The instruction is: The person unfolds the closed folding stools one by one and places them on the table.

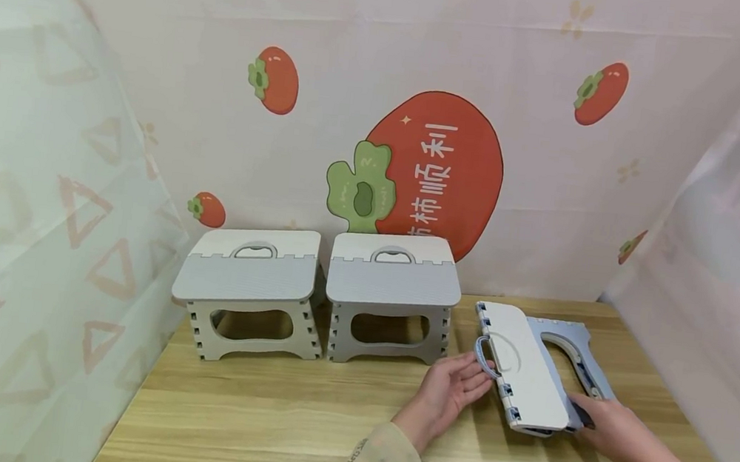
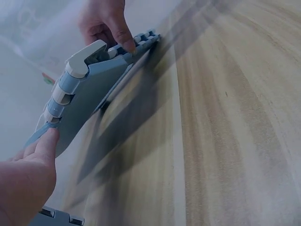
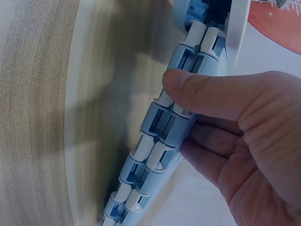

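Note:
My right hand (image 1: 614, 433) grips a partly folded white and blue-grey folding stool (image 1: 527, 365) at its near right side. In the right wrist view, the thumb presses across the hinged leg edge (image 3: 164, 125), with the fingers behind it. At the stool's left hinge edge, my left hand (image 1: 451, 391) holds on beside the blue carry handle (image 1: 486, 357), fingertips partly hidden by it. The left wrist view shows the stool (image 2: 89, 94) tilted, with a gap and shadow between part of it and the tabletop. One leg panel (image 1: 575, 355) sticks out to the right.
Two unfolded stools stand side by side at the back left: one with pale legs (image 1: 246, 271), one greyer (image 1: 394, 278). The wood-grain table (image 1: 245, 420) meets a tomato-printed backdrop (image 1: 531, 224) behind, with curtain-like sheets at left and right.

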Available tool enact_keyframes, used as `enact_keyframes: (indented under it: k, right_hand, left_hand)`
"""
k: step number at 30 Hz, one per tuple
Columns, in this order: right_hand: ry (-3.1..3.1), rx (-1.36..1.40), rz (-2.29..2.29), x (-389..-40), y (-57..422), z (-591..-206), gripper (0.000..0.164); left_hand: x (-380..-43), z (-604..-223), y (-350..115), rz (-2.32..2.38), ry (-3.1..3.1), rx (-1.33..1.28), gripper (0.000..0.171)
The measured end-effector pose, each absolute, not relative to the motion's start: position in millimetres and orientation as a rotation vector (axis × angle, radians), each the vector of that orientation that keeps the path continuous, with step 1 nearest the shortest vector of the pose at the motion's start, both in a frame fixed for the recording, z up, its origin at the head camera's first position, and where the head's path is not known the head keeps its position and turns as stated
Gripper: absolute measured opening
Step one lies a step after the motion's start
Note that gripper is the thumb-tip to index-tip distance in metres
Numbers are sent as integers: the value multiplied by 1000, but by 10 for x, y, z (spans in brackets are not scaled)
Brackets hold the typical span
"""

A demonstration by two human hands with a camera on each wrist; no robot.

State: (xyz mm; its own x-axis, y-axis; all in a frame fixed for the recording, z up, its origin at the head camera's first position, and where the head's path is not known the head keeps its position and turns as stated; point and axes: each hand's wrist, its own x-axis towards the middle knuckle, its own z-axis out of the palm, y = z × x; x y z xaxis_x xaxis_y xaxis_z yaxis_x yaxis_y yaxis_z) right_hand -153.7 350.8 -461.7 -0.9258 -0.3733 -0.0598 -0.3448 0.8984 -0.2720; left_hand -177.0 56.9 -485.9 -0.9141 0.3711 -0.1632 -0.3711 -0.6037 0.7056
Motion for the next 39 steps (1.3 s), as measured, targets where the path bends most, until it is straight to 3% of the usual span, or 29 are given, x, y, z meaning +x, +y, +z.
enact_keyframes:
  k: [39]
  right_hand:
    - [3054, -667, -536, -1436, 3482, -4516, 55]
  left_hand:
    - [-1822, -4446, 534, 2522, 1113, 191, 55]
